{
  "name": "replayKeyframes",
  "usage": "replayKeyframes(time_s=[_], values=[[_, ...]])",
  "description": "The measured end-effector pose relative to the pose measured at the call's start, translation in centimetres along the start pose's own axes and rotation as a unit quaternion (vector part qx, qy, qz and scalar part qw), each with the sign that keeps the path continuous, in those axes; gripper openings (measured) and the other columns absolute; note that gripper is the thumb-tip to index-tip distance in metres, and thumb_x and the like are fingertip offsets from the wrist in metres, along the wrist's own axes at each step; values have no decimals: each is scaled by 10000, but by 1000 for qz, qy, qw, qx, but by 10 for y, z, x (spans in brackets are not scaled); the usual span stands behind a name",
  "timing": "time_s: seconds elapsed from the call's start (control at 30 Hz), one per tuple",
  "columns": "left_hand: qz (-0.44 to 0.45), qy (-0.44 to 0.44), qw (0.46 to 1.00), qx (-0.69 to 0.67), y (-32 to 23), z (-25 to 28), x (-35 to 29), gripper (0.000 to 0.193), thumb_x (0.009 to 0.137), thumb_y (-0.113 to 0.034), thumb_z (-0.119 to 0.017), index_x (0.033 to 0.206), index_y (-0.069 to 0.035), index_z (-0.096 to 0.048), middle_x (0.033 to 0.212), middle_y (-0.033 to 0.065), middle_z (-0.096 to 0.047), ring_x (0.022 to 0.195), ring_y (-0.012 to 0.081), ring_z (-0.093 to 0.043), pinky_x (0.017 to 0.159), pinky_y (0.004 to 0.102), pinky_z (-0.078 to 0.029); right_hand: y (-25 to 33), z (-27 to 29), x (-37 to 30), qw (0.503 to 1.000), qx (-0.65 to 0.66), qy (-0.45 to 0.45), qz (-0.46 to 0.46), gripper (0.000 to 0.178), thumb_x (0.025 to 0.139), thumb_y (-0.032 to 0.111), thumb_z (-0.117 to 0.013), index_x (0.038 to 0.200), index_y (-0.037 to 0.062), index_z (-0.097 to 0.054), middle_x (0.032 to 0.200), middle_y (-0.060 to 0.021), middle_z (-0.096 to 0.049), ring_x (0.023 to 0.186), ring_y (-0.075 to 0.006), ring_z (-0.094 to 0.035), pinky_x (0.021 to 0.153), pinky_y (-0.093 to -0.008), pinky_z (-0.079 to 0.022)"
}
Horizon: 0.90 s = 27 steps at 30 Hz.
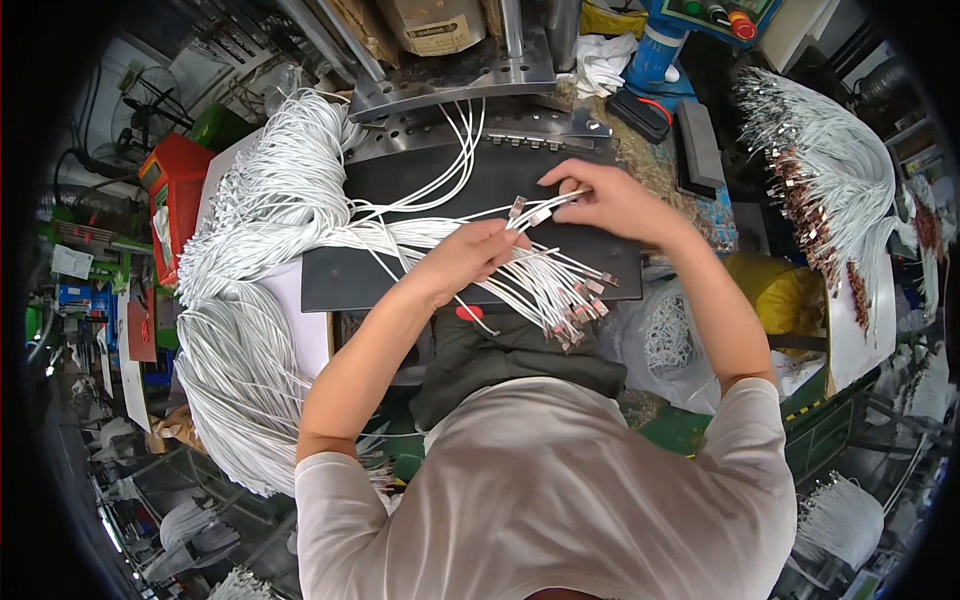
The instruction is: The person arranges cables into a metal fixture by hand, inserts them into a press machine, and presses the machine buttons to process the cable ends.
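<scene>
Both of my hands work over a dark flat plate. My left hand is closed around a few white cables near their ends, at the middle of the plate. To the right of it, my right hand pinches the end of white cables; its fingertips partly hide that end. Small metal-tipped connectors show between the two hands. Below them, a fan of white cables with metal plugs lies across the plate's front edge, their tips hanging over it.
A metal press stands at the far side of the plate. Big white cable bundles heap up at the left, beside a red box. More cables hang at the right. A plastic bag sits below the plate's right end, near a black case.
</scene>
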<state>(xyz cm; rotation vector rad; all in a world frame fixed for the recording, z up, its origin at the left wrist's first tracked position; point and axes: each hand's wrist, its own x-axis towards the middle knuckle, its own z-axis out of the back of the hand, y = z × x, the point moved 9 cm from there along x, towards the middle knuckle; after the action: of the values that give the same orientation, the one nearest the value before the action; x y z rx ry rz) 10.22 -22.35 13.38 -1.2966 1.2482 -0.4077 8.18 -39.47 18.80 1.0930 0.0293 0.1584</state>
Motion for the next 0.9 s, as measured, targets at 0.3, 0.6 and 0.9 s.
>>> replayKeyframes(time_s=[0.3, 0.6, 0.9], values=[[26, -19, 999, 35, -5, -10, 15, 315, 1079, -268, -514, 1188, -2, -642, 734, -73, -455, 587, 17, -346, 510, 195, -260, 0, -14, 24, 997, 17, -59, 56, 264, 1011, 189, -607, 1226, 43, -653, 971, -32, -666, 882, -129, -632, 804, -282, -513], [-12, -17, 1000, -9, -12, -7, 33, 314, 1071, -260, -530, 1207, 0, -642, 766, -40, -547, 587, 46, -429, 501, 207, -304, -13, -3, 34, 963, 197, -180, 31, 344, 1029, 266, -579, 1286, 44, -636, 1048, -114, -721, 1018, -212, -658, 876, -344, -511], [-89, -99, 974, -182, -30, 69, 68, 318, 1034, -175, -594, 1287, 16, -614, 966, 65, -690, 815, 133, -648, 724, 262, -533, -8, -41, 5, 967, -227, 95, -65, 304, 972, 213, -609, 1206, 25, -654, 1079, -180, -706, 1014, -337, -657, 865, -408, -521]])
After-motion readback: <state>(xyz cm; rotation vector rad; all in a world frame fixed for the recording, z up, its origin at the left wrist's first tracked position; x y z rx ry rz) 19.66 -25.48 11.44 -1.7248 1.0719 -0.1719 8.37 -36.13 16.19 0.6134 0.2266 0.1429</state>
